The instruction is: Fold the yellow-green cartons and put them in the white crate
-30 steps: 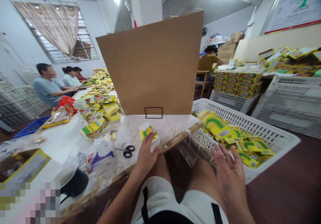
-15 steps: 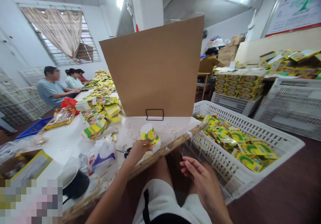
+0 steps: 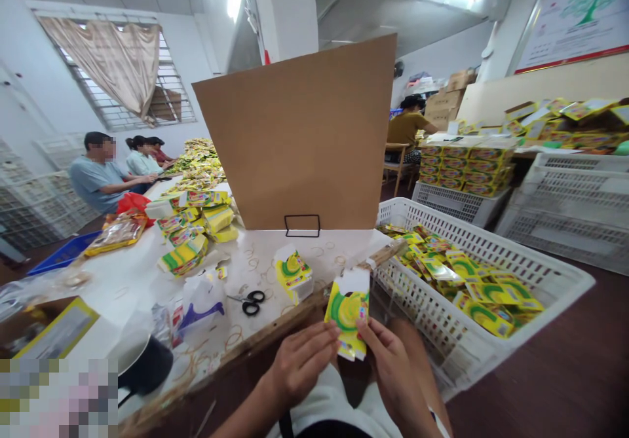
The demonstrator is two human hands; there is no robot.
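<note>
Yellow-green carton (image 3: 348, 308) — likely light, creasable; hold by edges. Right hand (image 3: 397, 364) pinches one; left hand (image 3: 302, 361) — fingers together, grip unclear.

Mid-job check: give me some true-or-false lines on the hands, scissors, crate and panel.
1. The right hand has its thumb on a yellow-green carton. True.
2. The black-handled scissors lie on the white table. True.
3. The white crate is empty. False: the white crate holds many yellow-green packs.
4. The cardboard panel lies flat. False: the cardboard panel stands up.
5. The left hand holds the scissors. False: the left hand is at the carton.
</note>
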